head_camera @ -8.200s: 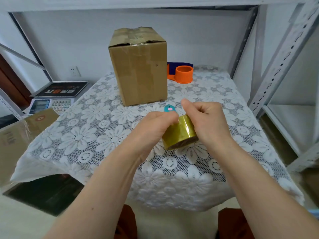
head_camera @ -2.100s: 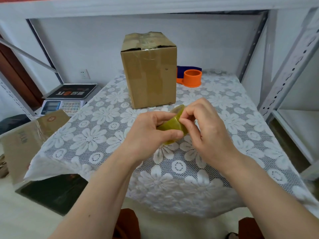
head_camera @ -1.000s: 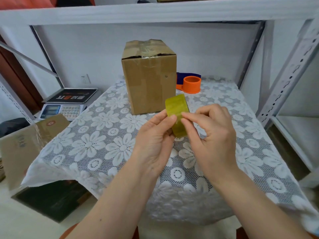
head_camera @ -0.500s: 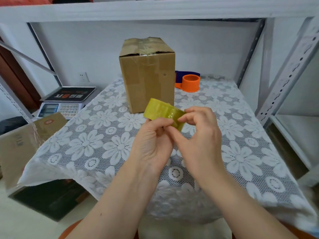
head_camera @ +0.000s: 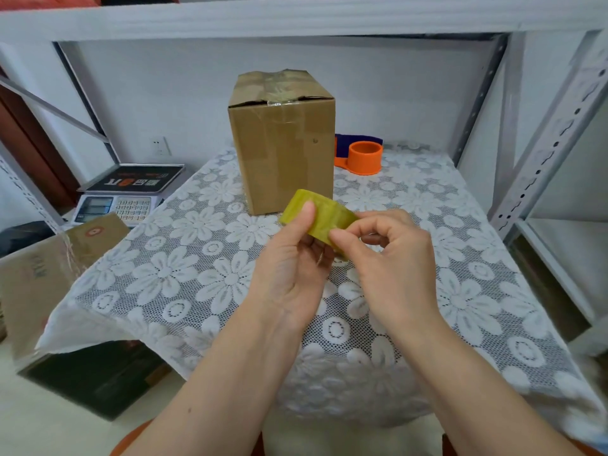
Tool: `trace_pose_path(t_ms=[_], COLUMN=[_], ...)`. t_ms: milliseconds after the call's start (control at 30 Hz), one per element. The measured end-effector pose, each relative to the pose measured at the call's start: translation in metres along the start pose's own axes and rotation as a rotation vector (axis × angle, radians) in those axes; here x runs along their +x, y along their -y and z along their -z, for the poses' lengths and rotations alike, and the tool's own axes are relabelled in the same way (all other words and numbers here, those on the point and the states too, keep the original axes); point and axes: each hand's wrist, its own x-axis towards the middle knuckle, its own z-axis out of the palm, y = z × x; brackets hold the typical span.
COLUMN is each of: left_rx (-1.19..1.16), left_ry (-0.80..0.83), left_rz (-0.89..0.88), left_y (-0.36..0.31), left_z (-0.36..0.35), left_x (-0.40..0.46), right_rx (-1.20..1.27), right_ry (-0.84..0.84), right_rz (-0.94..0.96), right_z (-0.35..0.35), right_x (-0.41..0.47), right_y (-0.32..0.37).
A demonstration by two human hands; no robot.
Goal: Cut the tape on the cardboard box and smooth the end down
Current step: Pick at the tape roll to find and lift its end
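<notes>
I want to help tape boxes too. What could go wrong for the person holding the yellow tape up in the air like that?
1. The right hand seems to be picking at the tape roll for its end; the end could tear or stick back down.
2. The left hand holds the roll above the table by the fingers alone, so it might slip and drop.
3. The cardboard box stands tall and free, so pressing tape on could tip it.

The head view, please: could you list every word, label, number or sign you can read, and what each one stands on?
Nothing reads clearly.
Scale: white and orange print on its black platform, upside down, unreadable; keypad digits too small.
Brown box at left: dark letters on its side, blurred; red round mark on its flap, unreadable.
Cardboard box, tape roll, orange dispenser: no print visible.
</notes>
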Motion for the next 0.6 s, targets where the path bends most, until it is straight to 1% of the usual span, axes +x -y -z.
trace_pose_path(t_ms=[400,600], left_rx=[0.072,0.068], left_ry=[-0.103,-0.159], left_rz=[-0.017,0.018], left_y=[0.0035,0.0029], left_z=[0.0039,0.003], left_x=[0.0025,0.003], right_rx=[-0.018,0.002], right_ry=[0.029,0.023], right_rz=[-0.031,-0.048], right_z=[0.0018,0.0014], right_x=[0.0016,0.0015], right_y=[-0.0012,-0.0016])
